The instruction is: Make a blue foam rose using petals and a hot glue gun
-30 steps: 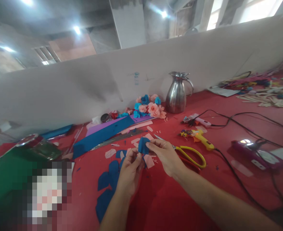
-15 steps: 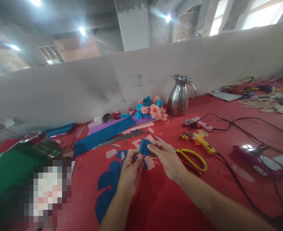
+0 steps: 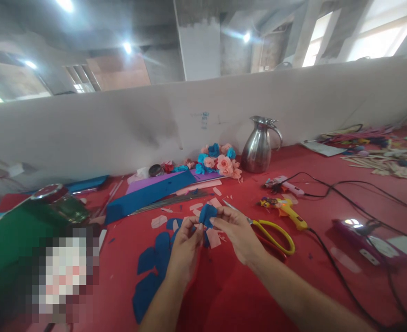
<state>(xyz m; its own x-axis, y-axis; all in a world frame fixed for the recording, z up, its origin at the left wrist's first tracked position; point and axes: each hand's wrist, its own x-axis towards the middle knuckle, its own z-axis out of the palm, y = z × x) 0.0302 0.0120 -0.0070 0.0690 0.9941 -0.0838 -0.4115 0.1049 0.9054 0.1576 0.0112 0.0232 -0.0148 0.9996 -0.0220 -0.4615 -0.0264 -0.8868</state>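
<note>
Between my two hands is a small blue paper petal [image 3: 208, 215], curved and raised above the table. My left hand [image 3: 187, 242] pinches its lower left edge between thumb and fingers. On the other side, my right hand [image 3: 236, 230] has thumb and fingers closed on its right part. Several flat blue paper petals [image 3: 148, 260] lie on the red cloth beside and partly behind my left forearm. Pale pink paper pieces [image 3: 213, 237] are scattered under and around the hands. Scissors with yellow handles [image 3: 276, 235] rest just right of my right hand.
A yellow glue gun [image 3: 291, 214] and a pink glue gun [image 3: 286, 185] lie to the right, their cords trailing toward a purple power strip [image 3: 373, 246]. Behind stand a steel jug [image 3: 257, 147] and paper flowers [image 3: 220, 161]. A glass jar [image 3: 63, 203] is at left.
The blue petal has turned between my fingers and now shows a broader, rounded face instead of a folded edge. Both hands keep their hold. The camera view has tilted up slightly.
</note>
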